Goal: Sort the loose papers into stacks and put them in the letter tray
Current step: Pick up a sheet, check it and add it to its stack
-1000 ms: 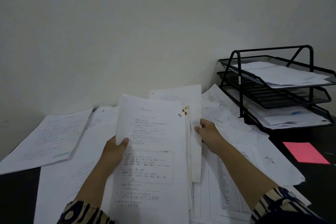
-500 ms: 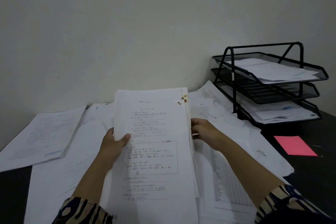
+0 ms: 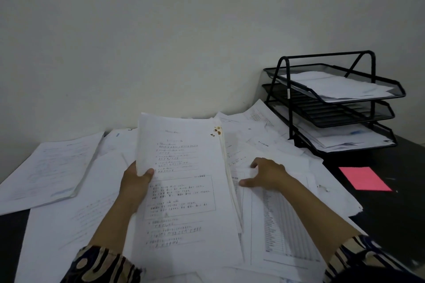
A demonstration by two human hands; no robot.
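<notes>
Partly done, by the look of it. Letter tray (image 3: pixel 380 92) stands at the right rear of the desk (image 3: pixel 391 218): top and bottom shelves each hold a sheaf of sheets, middle shelf appears bare. Loose papers (image 3: pixel 285 161) cover most of the desk, overlapping, with a separate pile (image 3: pixel 50 167) at far left, so most of the sorting is judged outstanding.

Left hand (image 3: pixel 135 184) grips a gathered stack (image 3: pixel 186 181) by its left edge, thumb on the top sheet, fingers hidden behind; stack raised and tilted toward the camera, a brown stain at its upper right corner. Right hand (image 3: pixel 266 174) lies flat, fingers spread, on the desk sheets just beside the stack, holding nothing.

Change from half a second ago: right hand has let go of the stack's right edge and dropped to the papers below; left-hand hold unchanged. Pink note (image 3: pixel 364 178) lies apart on the bare desk.
</notes>
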